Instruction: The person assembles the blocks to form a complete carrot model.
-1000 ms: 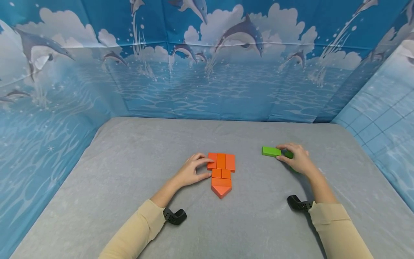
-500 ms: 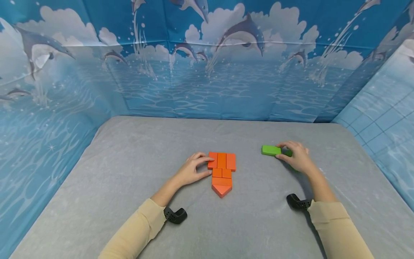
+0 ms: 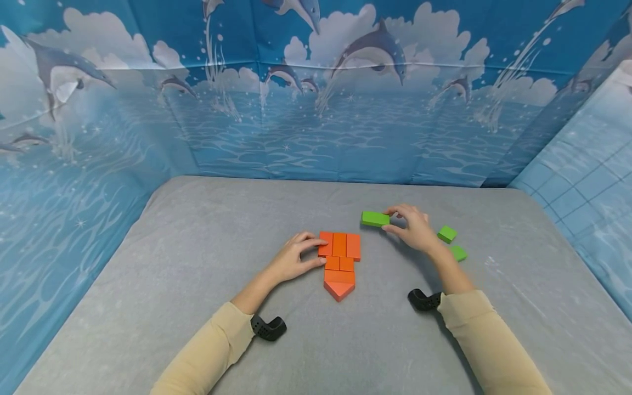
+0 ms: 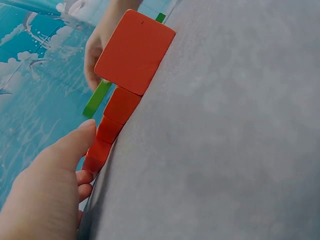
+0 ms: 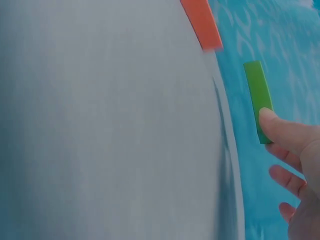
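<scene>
Near the middle of the head view, orange blocks lie fitted together on the grey worktop. Three stand side by side in the top row, two smaller ones sit below them, then comes a crosswise bar, and a triangle points toward the bottom of the frame.

The left hand comes in from the lower left, thumb and fingers well apart in a loose curve. Its forefinger reaches onto the top row's left block, and the thumb tip is at the left edge of the group just below; the hand is not closed round anything.

The right hand, right of centre, pinches a long green block by its right end between thumb and fingers. This block is above and to the right of the orange group, apart from it; the right wrist view shows it raised against the blue cloth, its other fingers loosely bent.

Two more green pieces, an upper one and a lower one, lie to the right, near that forearm. Tan sleeves cover both arms, and a black wrist piece juts out beside each cuff.
</scene>
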`<state>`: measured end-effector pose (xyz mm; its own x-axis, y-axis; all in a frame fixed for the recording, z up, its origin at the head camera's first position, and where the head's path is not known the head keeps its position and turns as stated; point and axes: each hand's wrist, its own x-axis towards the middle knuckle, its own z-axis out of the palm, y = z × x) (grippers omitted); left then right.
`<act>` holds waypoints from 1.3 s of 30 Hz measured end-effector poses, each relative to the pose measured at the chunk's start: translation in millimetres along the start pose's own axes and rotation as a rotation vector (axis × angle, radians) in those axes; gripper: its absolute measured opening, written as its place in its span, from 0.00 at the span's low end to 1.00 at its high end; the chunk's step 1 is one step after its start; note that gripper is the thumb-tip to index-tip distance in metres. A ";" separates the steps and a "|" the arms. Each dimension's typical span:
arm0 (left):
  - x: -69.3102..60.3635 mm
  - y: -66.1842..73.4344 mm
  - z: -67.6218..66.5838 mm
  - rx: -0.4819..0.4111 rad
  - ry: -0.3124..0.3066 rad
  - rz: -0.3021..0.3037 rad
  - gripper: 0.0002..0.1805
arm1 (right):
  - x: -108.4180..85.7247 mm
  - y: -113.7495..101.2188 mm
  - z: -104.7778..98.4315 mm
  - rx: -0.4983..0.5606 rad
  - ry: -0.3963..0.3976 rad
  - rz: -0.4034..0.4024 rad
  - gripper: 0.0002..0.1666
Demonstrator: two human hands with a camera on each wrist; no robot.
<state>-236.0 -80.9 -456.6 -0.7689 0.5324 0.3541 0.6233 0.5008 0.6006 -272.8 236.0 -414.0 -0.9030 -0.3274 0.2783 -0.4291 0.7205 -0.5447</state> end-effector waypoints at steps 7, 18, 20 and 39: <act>0.3 0.1 0.1 0.001 -0.013 -0.014 0.23 | 19.6 -21.8 26.7 0.032 -0.047 -0.025 0.20; 0.5 -3.3 1.4 0.001 -0.027 -0.014 0.24 | 37.1 -29.7 49.8 0.015 -0.118 0.014 0.19; 0.5 -2.8 0.8 0.000 -0.030 -0.016 0.24 | 38.6 -29.9 51.2 0.021 -0.133 0.013 0.19; 0.0 -2.6 1.7 -0.001 -0.012 -0.008 0.23 | 38.3 -26.9 52.5 0.258 -0.195 0.045 0.14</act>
<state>-237.3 -81.1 -459.3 -0.7724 0.5361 0.3406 0.6167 0.5047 0.6041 -296.9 171.9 -430.2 -0.8977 -0.4275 0.1065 -0.3579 0.5667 -0.7421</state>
